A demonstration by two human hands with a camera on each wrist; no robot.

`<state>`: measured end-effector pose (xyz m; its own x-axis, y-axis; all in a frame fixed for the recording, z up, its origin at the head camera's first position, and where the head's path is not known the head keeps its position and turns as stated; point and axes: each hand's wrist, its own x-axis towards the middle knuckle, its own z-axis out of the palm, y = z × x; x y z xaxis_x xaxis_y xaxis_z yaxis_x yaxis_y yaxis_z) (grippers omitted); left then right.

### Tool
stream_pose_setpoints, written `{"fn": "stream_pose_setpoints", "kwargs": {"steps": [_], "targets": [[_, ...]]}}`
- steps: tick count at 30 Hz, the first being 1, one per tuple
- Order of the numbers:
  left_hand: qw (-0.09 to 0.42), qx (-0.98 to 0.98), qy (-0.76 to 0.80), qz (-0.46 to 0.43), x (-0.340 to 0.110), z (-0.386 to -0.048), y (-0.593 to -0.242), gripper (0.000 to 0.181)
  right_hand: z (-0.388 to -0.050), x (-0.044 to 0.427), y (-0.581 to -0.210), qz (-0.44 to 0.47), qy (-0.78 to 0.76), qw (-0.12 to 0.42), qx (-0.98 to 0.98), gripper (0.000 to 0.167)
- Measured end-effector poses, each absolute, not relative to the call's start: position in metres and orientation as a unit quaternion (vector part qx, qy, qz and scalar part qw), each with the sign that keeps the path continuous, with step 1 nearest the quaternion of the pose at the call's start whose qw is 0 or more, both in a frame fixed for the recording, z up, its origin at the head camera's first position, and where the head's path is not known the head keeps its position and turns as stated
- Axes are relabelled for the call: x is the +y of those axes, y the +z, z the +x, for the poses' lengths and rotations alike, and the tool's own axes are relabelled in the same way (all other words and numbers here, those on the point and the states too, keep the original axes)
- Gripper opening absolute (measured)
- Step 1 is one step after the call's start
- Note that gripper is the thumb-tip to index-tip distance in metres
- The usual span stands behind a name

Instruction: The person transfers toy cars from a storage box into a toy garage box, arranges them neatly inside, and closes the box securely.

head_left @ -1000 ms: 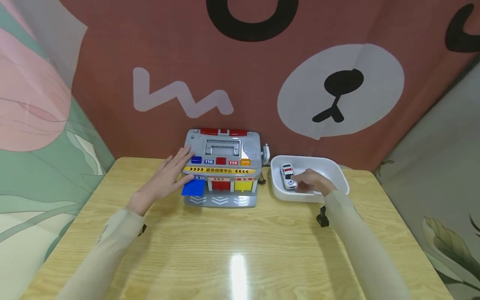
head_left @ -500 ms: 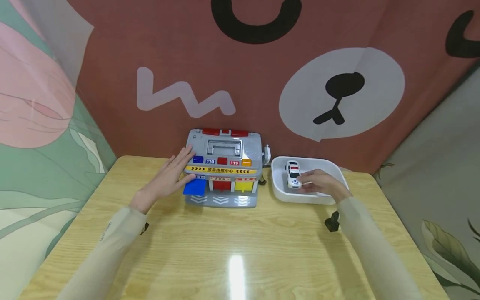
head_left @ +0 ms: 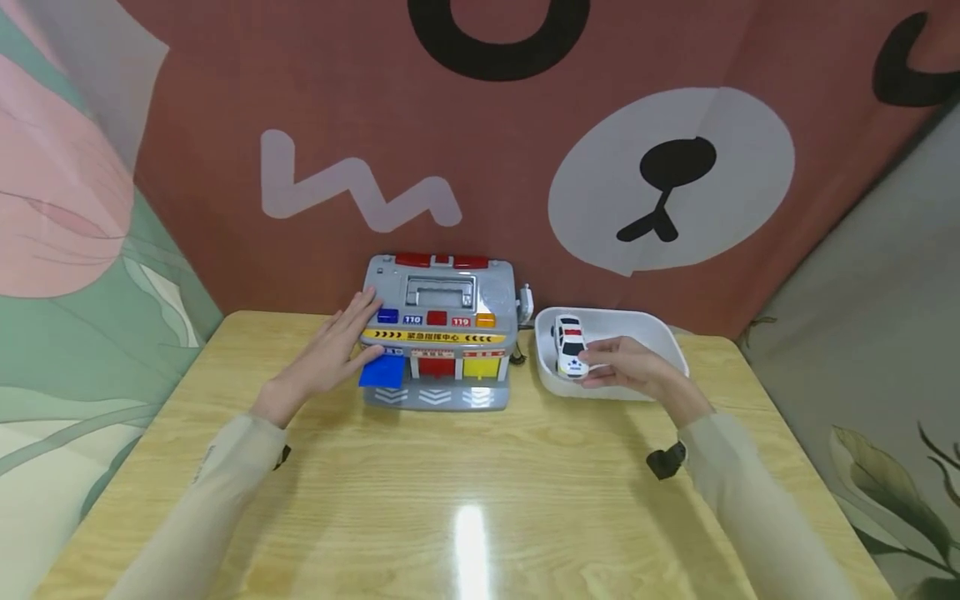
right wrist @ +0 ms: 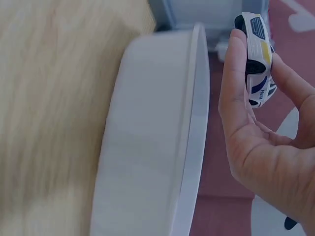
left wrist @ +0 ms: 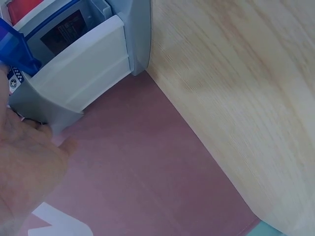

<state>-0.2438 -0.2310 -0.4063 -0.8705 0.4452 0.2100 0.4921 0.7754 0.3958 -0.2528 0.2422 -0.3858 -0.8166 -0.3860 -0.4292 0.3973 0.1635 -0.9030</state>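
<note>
My right hand (head_left: 633,367) pinches a white toy police car (head_left: 572,346) between thumb and fingers, over the left part of a white tub (head_left: 678,354). In the right wrist view the car (right wrist: 258,54) is held above the tub's rim (right wrist: 197,113). My left hand (head_left: 322,360) rests with straight fingers on the left side of a grey toy emergency station (head_left: 435,337). The station's blue garage door (head_left: 382,372) is swung up, with my left thumb near it. The red door (head_left: 437,367) and yellow door (head_left: 481,367) are down. In the left wrist view the opening behind the blue door (left wrist: 19,51) shows.
The toy station and tub stand side by side at the back of a wooden table (head_left: 360,500). Behind them hangs a brown cloth (head_left: 495,183) with a bear print. A grey-white piece (head_left: 525,304) sticks out from the station's right side, towards the tub.
My right hand has lifted the toy police car from inside the tub, and the car has turned more upright in view. My left hand stays on the station.
</note>
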Motion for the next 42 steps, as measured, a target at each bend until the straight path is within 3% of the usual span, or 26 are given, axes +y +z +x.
{"fn": "stream_pose_setpoints", "kwargs": {"steps": [8, 14, 27, 42], "targets": [[0.052, -0.943, -0.217, -0.246, -0.231, -0.245, -0.404, 0.080, -0.228, 0.227, -0.395, -0.053, -0.632, 0.315, 0.706, 0.051], [0.045, -0.945, -0.215, -0.243, -0.232, -0.245, -0.402, 0.081, -0.216, 0.205, -0.408, -0.074, -0.627, 0.342, 0.696, 0.038], [0.026, -0.945, -0.215, -0.244, -0.227, -0.243, -0.399, 0.081, -0.206, 0.159, -0.426, -0.052, -0.618, 0.343, 0.706, 0.055], [0.025, -0.943, -0.225, -0.245, -0.229, -0.241, -0.400, 0.079, -0.199, 0.097, -0.444, -0.067, -0.657, 0.362, 0.658, 0.044]]}}
